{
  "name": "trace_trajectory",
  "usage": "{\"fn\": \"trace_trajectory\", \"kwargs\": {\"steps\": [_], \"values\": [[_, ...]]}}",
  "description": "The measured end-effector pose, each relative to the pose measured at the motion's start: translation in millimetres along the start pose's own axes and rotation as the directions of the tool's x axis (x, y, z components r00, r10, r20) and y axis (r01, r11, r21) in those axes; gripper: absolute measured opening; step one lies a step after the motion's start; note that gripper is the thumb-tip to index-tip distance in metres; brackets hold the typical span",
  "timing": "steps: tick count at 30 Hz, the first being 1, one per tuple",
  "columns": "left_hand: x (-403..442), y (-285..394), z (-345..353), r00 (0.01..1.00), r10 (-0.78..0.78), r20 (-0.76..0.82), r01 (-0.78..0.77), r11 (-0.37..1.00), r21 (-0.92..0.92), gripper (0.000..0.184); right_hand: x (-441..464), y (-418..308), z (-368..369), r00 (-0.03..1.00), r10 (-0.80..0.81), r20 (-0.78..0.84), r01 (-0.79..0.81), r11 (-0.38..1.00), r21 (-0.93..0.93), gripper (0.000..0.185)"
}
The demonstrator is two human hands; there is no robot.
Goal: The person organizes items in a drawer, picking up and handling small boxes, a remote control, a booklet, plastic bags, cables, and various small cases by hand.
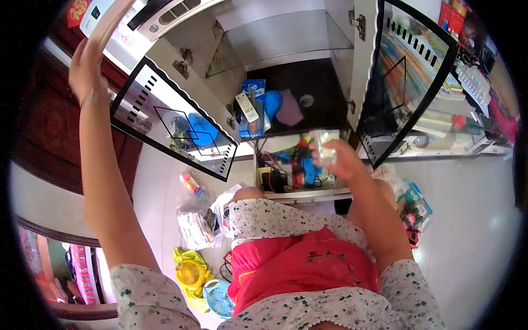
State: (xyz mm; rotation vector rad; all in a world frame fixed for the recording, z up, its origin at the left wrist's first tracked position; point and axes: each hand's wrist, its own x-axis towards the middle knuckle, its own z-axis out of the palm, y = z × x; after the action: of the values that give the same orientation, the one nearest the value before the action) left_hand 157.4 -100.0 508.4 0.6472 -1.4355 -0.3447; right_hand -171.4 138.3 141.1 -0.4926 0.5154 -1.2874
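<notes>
My right hand is closed around a small, pale, shiny pack, blurred, above an open drawer. Inside the drawer are a blue item, red cables and other small things. At the upper left, my left hand is raised beside a long beige strip. Its fingers are blurred, and whether they grip the strip is unclear. Behind the drawer, an open cabinet holds a white remote control, a blue box, a blue round item and a mauve cloth.
Glass doors swing out at left and right. Plastic bags, a yellow fan and a light-blue fan lie on the floor at left. Coloured packages lie at right. Red cloth covers my lap.
</notes>
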Motion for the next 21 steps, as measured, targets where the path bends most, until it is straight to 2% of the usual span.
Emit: {"fn": "trace_trajectory", "kwargs": {"steps": [2, 3, 4, 6, 7, 8, 9, 10, 11, 12, 13, 14, 16, 17, 18, 19, 20, 21], "values": [[-62, 44, -12, 0.985, 0.162, -0.055, -0.161, 0.987, 0.021, 0.05, 3, 1, -5, 0.997, -0.028, -0.066, 0.027, 0.999, -0.021, 0.044], [-85, 54, -26, 0.976, 0.217, -0.015, -0.216, 0.976, 0.039, 0.048, 1, 1, 0, 0.994, -0.03, -0.101, 0.023, 0.997, -0.069, 0.04], [-123, 76, -27, 0.986, 0.157, -0.056, -0.142, 0.967, 0.213, 0.05, 2, 2, 0, 0.994, -0.034, -0.103, 0.026, 0.997, -0.071, 0.04], [-184, 81, -33, 0.99, 0.105, -0.093, -0.091, 0.986, 0.141, 0.043, 2, 8, 2, 0.991, 0.039, -0.125, -0.059, 0.985, -0.16, 0.038], [-215, 68, -46, 0.988, 0.15, 0.026, -0.146, 0.886, 0.441, 0.04, 3, 10, 6, 0.991, 0.041, -0.127, -0.062, 0.985, -0.162, 0.038], [-251, 79, -31, 0.997, -0.067, 0.041, 0.036, 0.856, 0.515, 0.04, 2, 14, 12, 0.996, 0.048, -0.079, -0.059, 0.989, -0.139, 0.037], [-287, 67, -21, 0.952, -0.3, 0.057, 0.237, 0.843, 0.483, 0.041, 1, 18, 18, 0.998, 0.055, -0.031, -0.059, 0.992, -0.115, 0.036], [-323, 56, -12, 0.854, -0.516, 0.069, 0.427, 0.769, 0.476, 0.044, 1, 21, 22, 0.998, 0.061, -0.031, -0.065, 0.991, -0.119, 0.036], [-357, 34, 0, 0.705, -0.693, 0.152, 0.697, 0.717, 0.037, 0.043, 1, 23, 25, 0.998, 0.051, 0.021, -0.051, 0.998, -0.039, 0.036], [-380, 28, 15, 0.646, -0.739, 0.19, 0.745, 0.665, 0.052, 0.039, -2, 25, 28, 0.997, 0.036, 0.07, -0.039, 0.998, 0.041, 0.036], [-404, 16, 28, 0.56, -0.804, 0.199, 0.826, 0.558, -0.073, 0.039, -4, 28, 30, 0.999, 0.004, 0.05, -0.008, 0.997, 0.074, 0.036], [-426, -2, 38, 0.528, -0.814, 0.244, 0.849, 0.512, -0.128, 0.04, -4, 30, 23, 0.999, 0.005, 0.041, -0.007, 0.998, 0.069, 0.036], [-438, -4, 51, 0.496, -0.801, 0.335, 0.866, 0.485, -0.124, 0.042, -4, 39, 13, 0.991, -0.034, -0.126, 0.036, 0.999, 0.02, 0.033], [-440, -10, 53, 0.485, -0.805, 0.341, 0.872, 0.474, -0.12, 0.042, -5, 42, 6, 0.985, -0.071, -0.156, 0.073, 0.997, 0.007, 0.03], [-439, -21, 55, 0.625, -0.658, 0.421, 0.705, 0.707, 0.06, 0.044, -4, 40, 4, 0.983, -0.067, -0.17, 0.07, 0.997, 0.013, 0.03], [-433, -23, 57, 0.696, -0.487, 0.528, 0.451, 0.868, 0.207, 0.047, -2, 39, 2, 0.957, -0.084, -0.276, 0.079, 0.996, -0.03, 0.028], [-428, -25, 58, 0.68, -0.425, 0.598, 0.289, 0.904, 0.313, 0.052, 0, 39, 0, 0.922, -0.097, -0.375, 0.073, 0.994, -0.076, 0.026], [-419, -25, 62, 0.674, -0.357, 0.646, 0.211, 0.932, 0.295, 0.055, -1, 31, 9, 0.925, -0.081, -0.372, 0.059, 0.996, -0.07, 0.025]]}}
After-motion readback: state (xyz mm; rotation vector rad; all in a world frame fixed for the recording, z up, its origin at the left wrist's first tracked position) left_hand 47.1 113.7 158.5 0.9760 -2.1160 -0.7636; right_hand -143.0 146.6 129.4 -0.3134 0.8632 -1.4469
